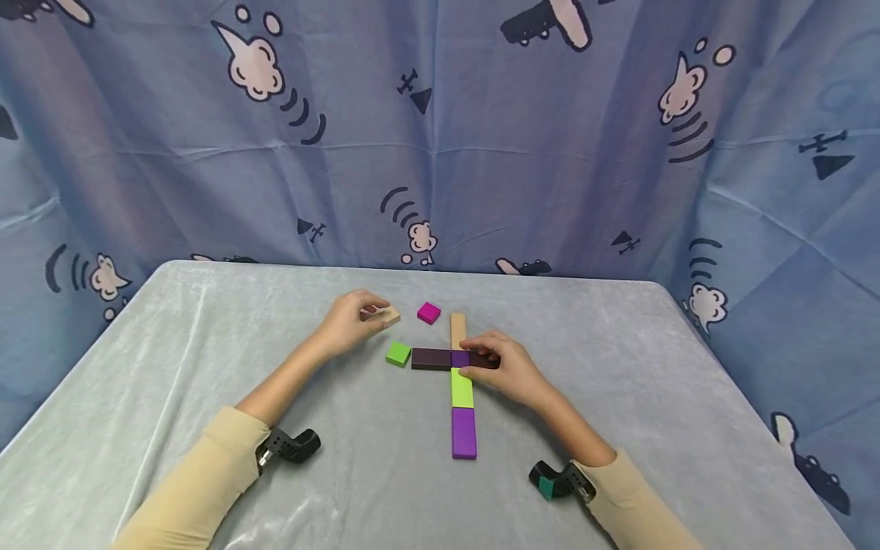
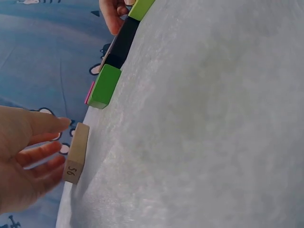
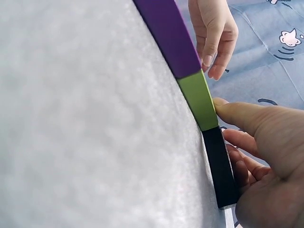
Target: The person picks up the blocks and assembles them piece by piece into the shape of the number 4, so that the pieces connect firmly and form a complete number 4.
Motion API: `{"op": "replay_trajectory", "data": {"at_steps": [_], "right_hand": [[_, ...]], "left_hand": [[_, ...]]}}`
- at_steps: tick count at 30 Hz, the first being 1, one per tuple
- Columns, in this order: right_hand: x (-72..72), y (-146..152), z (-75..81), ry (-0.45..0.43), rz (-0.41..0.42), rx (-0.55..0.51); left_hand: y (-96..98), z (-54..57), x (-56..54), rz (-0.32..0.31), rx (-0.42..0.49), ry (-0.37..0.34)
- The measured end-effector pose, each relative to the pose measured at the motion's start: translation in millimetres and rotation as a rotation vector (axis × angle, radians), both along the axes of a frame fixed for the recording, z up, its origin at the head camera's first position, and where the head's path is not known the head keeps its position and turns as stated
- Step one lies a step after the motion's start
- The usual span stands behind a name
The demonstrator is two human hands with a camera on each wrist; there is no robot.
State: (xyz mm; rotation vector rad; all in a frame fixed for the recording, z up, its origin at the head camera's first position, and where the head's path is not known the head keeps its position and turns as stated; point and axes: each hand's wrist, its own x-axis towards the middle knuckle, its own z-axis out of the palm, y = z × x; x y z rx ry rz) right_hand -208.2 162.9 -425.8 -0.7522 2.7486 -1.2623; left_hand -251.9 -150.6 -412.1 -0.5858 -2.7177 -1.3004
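Observation:
My left hand (image 1: 354, 323) is around a plain wooden block (image 1: 390, 315) at the left, thumb and fingers spread about it. Marked "56" on its end, that block (image 2: 77, 154) leans near the fingers in the left wrist view. My right hand (image 1: 510, 368) holds the dark brown block (image 1: 484, 360) on the right side of a cross of blocks, thumb by the lime block (image 1: 462, 388). A small purple block (image 1: 460, 358) is at the crossing. Around it are another dark brown block (image 1: 431, 359), a wooden block (image 1: 457, 330) and, below the lime one, a long purple block (image 1: 464, 433).
A green block (image 1: 398, 354) lies at the left end of the cross. Farther back is a magenta block (image 1: 429, 312). A pale cloth (image 1: 584, 321) covers the table, and a blue patterned curtain (image 1: 440, 137) hangs behind it.

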Motion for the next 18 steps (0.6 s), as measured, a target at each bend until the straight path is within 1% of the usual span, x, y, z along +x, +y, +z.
{"op": "replay_trajectory", "data": {"at_steps": [3, 11, 18], "right_hand": [[0.4, 0.1, 0.1, 0.0, -0.002, 0.002], [-0.1, -0.5, 0.0, -0.002, -0.004, 0.004], [-0.6, -0.3, -0.2, -0.001, -0.002, 0.003]], "left_hand": [[-0.9, -0.6, -0.7, 0.015, -0.033, -0.001], [-4.5, -2.7, -3.0, 0.044, -0.078, -0.064], [-5.6, -3.2, -3.5, 0.04, -0.12, -0.08]]}}
